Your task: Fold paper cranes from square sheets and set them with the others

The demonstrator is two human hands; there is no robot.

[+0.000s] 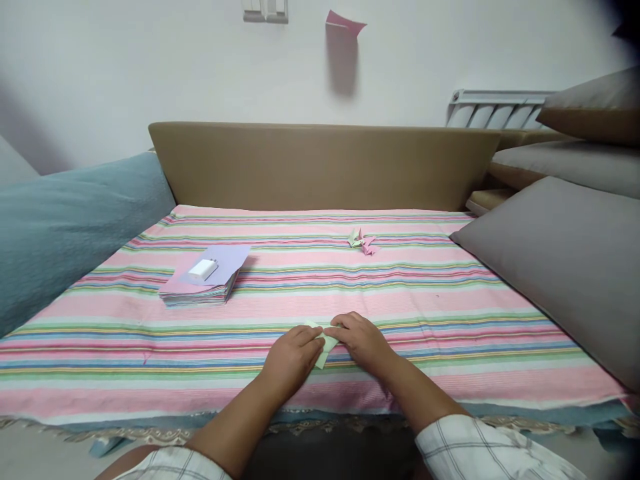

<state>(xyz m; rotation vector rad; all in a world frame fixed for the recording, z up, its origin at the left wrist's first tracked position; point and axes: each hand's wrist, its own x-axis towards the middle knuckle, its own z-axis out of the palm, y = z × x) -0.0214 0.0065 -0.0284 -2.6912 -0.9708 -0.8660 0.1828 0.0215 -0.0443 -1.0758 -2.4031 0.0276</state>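
White checked sleeves point(480, 447) at the bottom of the view, one on each side, bare forearms reaching forward out of them and angling inward. Left hand point(293, 360) palm down, back of the hand up, fingers bent and bunched, grasping the left side of a small folded light green paper point(326, 353). Right hand point(361, 339) coming in from the other side, also palm down, knuckles raised, fingers curled, thumb and fingertips grasping the paper's upper right part. Fingertips of both hands close together over the paper; undersides hidden, so cannot tell which fingers are beneath. Green paper low over the striped cloth point(400, 300), near its front edge, one pointed end showing between the hands.

Farther back on the left, a thick stack of paper point(195, 297) with pink on top, a purple sheet point(231, 257) lying askew over it, and a white plug adapter point(203, 269) resting on the sheet. Back right of center on the cloth, a green folded piece point(354, 239) and a pink folded piece point(369, 248), touching or nearly so. Teal cushion point(80, 220) along the left, gray cushions point(565, 253) piled on the right, brown backrest point(320, 167) behind. Pink paper point(345, 24) on the wall point(150, 60), right of the white switches point(265, 9).
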